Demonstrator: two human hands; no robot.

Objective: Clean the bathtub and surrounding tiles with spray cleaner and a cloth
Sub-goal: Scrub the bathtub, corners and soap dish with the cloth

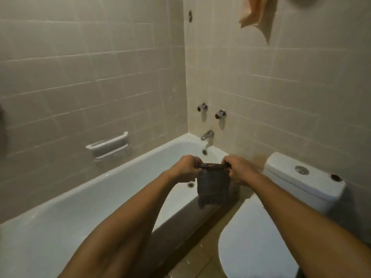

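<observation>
A dark grey cloth (213,187) hangs folded above the near rim of the white bathtub (84,197). My left hand (185,168) pinches its top left corner and my right hand (239,170) pinches its top right corner, stretching the upper edge taut between them. Beige wall tiles (90,77) surround the tub on the far side and the right end. No spray bottle is in view.
A tub spout (207,135) and two chrome taps (202,107) (220,114) sit on the end wall. A white soap holder (109,145) is on the far wall. A toilet (253,237) with its cistern (305,177) stands right of the tub. An orange towel (257,13) hangs above.
</observation>
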